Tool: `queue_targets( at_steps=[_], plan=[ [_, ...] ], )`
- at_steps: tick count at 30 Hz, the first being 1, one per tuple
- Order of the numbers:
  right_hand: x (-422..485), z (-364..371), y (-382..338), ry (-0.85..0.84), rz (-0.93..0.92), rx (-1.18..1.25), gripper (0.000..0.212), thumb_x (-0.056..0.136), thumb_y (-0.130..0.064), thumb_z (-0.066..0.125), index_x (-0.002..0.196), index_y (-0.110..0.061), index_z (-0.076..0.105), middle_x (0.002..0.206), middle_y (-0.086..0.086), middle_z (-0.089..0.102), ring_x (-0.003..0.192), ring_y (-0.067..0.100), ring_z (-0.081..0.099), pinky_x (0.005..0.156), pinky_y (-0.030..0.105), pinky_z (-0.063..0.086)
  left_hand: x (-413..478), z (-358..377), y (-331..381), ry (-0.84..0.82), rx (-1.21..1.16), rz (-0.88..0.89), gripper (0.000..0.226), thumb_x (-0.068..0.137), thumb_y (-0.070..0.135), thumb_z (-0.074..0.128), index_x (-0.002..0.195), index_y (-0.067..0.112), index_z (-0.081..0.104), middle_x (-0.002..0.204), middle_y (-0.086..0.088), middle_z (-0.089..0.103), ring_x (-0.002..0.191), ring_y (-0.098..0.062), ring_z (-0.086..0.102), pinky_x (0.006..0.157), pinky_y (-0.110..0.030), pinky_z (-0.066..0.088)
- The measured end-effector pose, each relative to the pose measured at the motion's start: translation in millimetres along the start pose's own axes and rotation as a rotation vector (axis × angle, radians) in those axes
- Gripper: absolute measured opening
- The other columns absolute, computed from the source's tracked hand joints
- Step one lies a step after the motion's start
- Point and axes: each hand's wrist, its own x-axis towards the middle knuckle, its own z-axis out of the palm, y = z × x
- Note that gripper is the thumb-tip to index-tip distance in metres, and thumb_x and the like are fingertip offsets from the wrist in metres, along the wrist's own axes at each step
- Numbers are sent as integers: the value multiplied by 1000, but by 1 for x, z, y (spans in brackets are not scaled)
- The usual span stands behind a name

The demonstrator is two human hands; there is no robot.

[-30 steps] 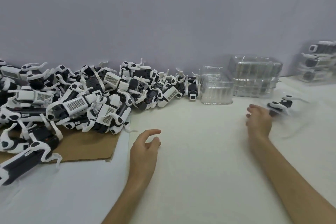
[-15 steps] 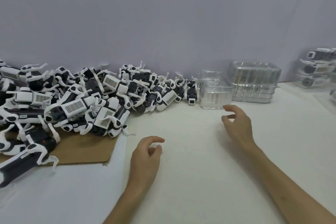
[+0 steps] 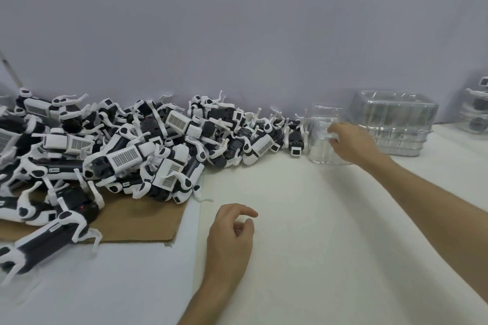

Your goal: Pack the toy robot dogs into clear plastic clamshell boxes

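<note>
Grips clear clamshell box [image 3: 320, 140] w/ right hand [image 3: 351, 144], fingers curled round its near side (0.5 sec ago: fingers spread, short of contact). Leaves it, for now, standing at back of white table [image 3: 330, 232], just beside right end of toy robot dogs pile [image 3: 148, 150] and near bigger stack of empty boxes [image 3: 393, 124]. Rests left hand [image 3: 229, 240] on table, loosely curled, holding nothing, same spot as before. Signals, prob., start of fresh pack cycle: box secured, no dog picked yet. Shows packed boxes [image 3: 475, 111] at far right edge.
</note>
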Motion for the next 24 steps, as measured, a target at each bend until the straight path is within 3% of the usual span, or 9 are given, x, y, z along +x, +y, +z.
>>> queue_targets(
  at_steps=[5,9,12,15,17,19,22,24],
  plan=[
    [13,-10,3,200,54,249,26,99,-8,57,123,-6,67,127,17,66,119,36,59,100,42,46,1,0,0,4,-9,5,29,92,2,56,83,27,68,105,15,60,73,-6,63,65,-9,41],
    [-4,-30,-12,455,34,335,25,97,-10,59,120,-10,68,123,11,67,104,35,64,89,39,48,0,0,0,4,-5,5,28,93,3,56,85,26,68,105,14,60,75,-6,65,66,-9,42],
    [-38,-41,-32,578,-89,458,26,95,-11,63,119,-14,69,118,4,67,68,15,63,77,26,43,1,1,-2,16,-19,-18,27,94,4,55,90,29,67,106,13,60,76,-7,65,65,-8,42],
    [-89,-40,-52,604,-281,600,29,85,-1,60,107,-16,72,111,-5,67,67,3,60,74,13,43,4,1,-1,46,-92,-58,28,96,7,55,109,32,61,113,12,62,83,-10,68,68,-8,43],
    [-124,-29,-60,582,-334,688,34,77,4,52,93,-17,72,106,-10,69,86,4,65,77,14,45,7,0,0,110,-193,-113,30,99,11,53,122,31,55,119,11,60,95,-13,67,81,-19,49],
    [-150,-14,-64,472,-346,732,38,73,7,46,82,-20,71,102,-15,71,99,7,67,79,20,47,7,-4,1,217,-297,-163,34,102,15,50,132,28,50,125,11,55,104,-3,61,90,-30,50],
    [-162,4,-62,113,-353,772,57,72,23,44,71,-27,71,96,-20,73,98,6,69,74,13,43,11,-14,2,339,-329,-160,37,103,22,49,140,27,46,134,16,49,99,26,47,83,-14,38],
    [-161,7,-60,29,-303,821,64,70,31,43,67,-27,71,93,-20,75,94,4,70,70,9,42,15,-20,0,328,-345,-162,35,103,24,49,137,29,50,134,16,52,102,25,47,86,-14,38]
  ],
)
